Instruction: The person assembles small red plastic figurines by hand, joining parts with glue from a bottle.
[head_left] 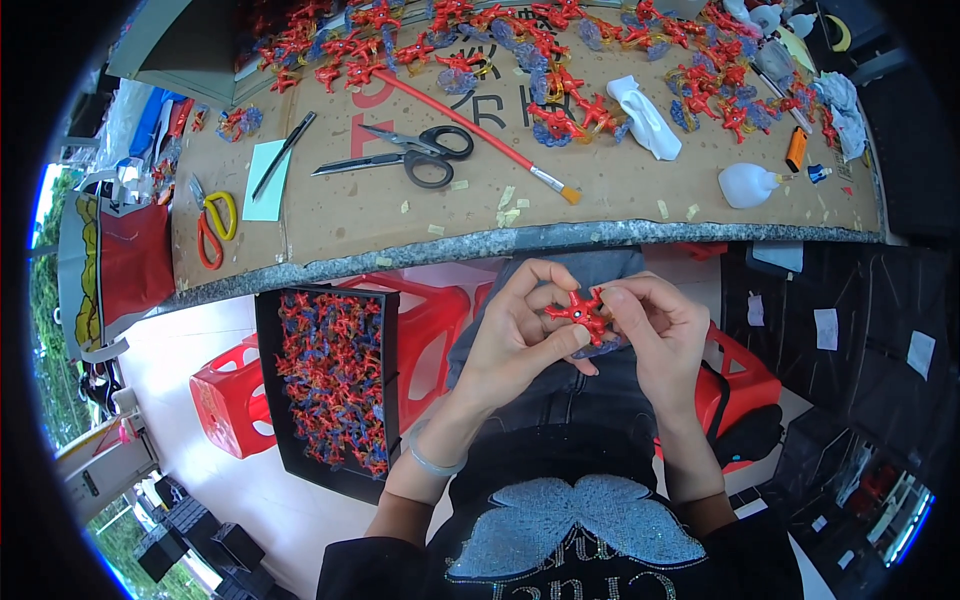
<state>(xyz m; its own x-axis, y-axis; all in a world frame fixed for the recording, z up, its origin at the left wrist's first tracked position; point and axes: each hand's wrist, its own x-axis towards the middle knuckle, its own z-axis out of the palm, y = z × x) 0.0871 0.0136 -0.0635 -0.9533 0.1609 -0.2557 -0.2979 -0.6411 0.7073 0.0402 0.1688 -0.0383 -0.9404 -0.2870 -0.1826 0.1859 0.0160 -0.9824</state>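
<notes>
Above my lap, just below the table's front edge, both hands hold one small red plastic figure [577, 312] with a bluish translucent piece [597, 349] at its lower side. My left hand [530, 325] is closed round its left side, the thumb pressed near the bottom. At the upper right, my right hand [655, 325] pinches a limb of the figure between thumb and fingers; the exact contact is hidden. Many similar red figures with blue and yellow translucent parts [560, 120] lie spread over the far half of the cardboard-covered table [330, 225].
On the table lie black scissors [420, 158], a utility knife [355, 164], a red-handled brush [480, 135], small red-yellow snips [212, 225], a pen [285, 155] on green paper, a white squeeze bottle [748, 185] and an orange lighter [796, 149]. A black crate [390, 400] full of figures stands left beside red stools [225, 400].
</notes>
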